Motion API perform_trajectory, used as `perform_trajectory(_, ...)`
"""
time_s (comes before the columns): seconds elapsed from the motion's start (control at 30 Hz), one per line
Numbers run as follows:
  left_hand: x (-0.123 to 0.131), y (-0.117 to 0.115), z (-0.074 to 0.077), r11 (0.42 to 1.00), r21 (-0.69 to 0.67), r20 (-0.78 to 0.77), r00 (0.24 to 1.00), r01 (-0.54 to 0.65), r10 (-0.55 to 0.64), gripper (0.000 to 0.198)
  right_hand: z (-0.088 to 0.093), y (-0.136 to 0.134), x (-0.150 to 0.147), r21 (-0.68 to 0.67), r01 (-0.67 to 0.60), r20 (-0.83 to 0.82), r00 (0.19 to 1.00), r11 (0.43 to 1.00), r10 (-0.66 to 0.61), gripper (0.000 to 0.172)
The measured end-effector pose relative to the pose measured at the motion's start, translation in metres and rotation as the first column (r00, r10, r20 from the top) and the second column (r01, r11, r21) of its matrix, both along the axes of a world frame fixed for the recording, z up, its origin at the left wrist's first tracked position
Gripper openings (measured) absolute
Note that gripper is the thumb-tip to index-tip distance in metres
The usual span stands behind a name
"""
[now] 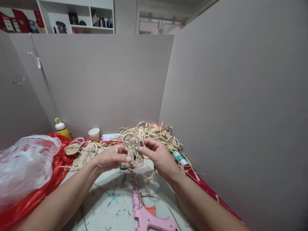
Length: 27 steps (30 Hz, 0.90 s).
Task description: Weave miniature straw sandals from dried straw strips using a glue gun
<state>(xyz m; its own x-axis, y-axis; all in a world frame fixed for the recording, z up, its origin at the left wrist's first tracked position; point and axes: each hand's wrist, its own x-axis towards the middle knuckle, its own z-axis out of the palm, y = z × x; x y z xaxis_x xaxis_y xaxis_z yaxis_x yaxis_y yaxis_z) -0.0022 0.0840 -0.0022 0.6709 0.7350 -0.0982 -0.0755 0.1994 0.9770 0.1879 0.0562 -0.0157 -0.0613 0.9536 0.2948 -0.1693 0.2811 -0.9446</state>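
Note:
A small coiled piece of braided straw (133,148) is held up above the table, pinched on both sides. My left hand (112,158) is closed on its left edge, thumb in front. On the other side, my right hand (157,156) grips its right edge between thumb and fingers. A loose tail of the braid (150,177) hangs below the right hand. Under the hands lies a pink glue gun (149,215) with an orange trigger, its nozzle pointing away from me. Something green (123,167) shows partly behind the left fingers.
Loose raffia strands (154,131) are heaped at the back. Finished-looking braided pieces (86,153) lie left, near a paper cup (94,134) and yellow bottle (63,129). Plastic bags (26,163) cover the left side. A white-and-green tube (180,158) lies right. Grey partitions (108,80) enclose the table.

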Motion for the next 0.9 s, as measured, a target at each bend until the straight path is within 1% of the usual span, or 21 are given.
perform_trajectory(0.07, -0.010, 0.009, 0.002, 0.999, 0.026, -0.072, 0.997, 0.029, -0.027, 0.036, 0.003, 0.002, 0.007, -0.010, 0.032, -0.028, 0.999, 0.999, -0.032, 0.018)
perform_trajectory(0.1, -0.015, 0.015, 0.003, 0.999, 0.051, -0.095, 0.995, 0.004, 0.001, 0.033, 0.004, 0.003, 0.010, -0.016, 0.044, -0.037, 0.998, 0.999, -0.044, 0.020)
perform_trajectory(0.17, -0.025, 0.026, 0.006, 0.982, 0.129, -0.067, 0.987, -0.137, 0.147, 0.021, 0.004, 0.005, 0.016, -0.030, 0.047, -0.045, 0.998, 0.998, -0.048, 0.022)
perform_trajectory(0.23, -0.032, 0.033, 0.008, 0.931, 0.196, 0.024, 0.951, -0.307, 0.308, 0.026, 0.003, 0.006, 0.018, -0.043, 0.035, -0.042, 0.998, 0.998, -0.037, 0.022)
perform_trajectory(0.3, -0.035, 0.033, 0.012, 0.881, 0.229, 0.107, 0.910, -0.415, 0.401, 0.027, 0.001, 0.007, 0.017, -0.057, 0.017, -0.035, 0.999, 0.998, -0.019, 0.021)
perform_trajectory(0.33, -0.035, 0.031, 0.015, 0.869, 0.236, 0.129, 0.900, -0.436, 0.416, 0.025, 0.000, 0.007, 0.015, -0.065, 0.009, -0.031, 0.999, 0.998, -0.011, 0.021)
perform_trajectory(0.43, -0.032, 0.021, 0.022, 0.876, 0.237, 0.138, 0.907, -0.420, 0.397, 0.022, -0.003, 0.006, 0.009, -0.088, -0.011, -0.018, 1.000, 0.996, 0.009, 0.022)
perform_trajectory(0.53, -0.027, 0.015, 0.026, 0.888, 0.235, 0.126, 0.918, -0.396, 0.376, 0.025, -0.004, 0.005, 0.006, -0.099, -0.025, 0.004, 1.000, 0.995, 0.026, 0.022)
perform_trajectory(0.63, -0.022, 0.014, 0.024, 0.867, 0.251, 0.136, 0.902, -0.431, 0.410, 0.036, -0.006, 0.007, 0.007, -0.103, -0.040, 0.037, 0.998, 0.994, 0.044, 0.023)
perform_trajectory(0.7, -0.021, 0.015, 0.022, 0.845, 0.264, 0.149, 0.885, -0.466, 0.441, 0.042, -0.011, 0.011, 0.008, -0.104, -0.046, 0.068, 0.996, 0.994, 0.053, 0.023)
perform_trajectory(0.77, -0.020, 0.016, 0.021, 0.830, 0.272, 0.155, 0.874, -0.487, 0.461, 0.046, -0.021, 0.018, 0.008, -0.111, -0.054, 0.109, 0.992, 0.992, 0.066, 0.022)
perform_trajectory(0.9, -0.018, 0.016, 0.018, 0.825, 0.276, 0.145, 0.870, -0.493, 0.471, 0.052, -0.050, 0.037, 0.008, -0.140, -0.059, 0.206, 0.975, 0.988, 0.088, 0.017)
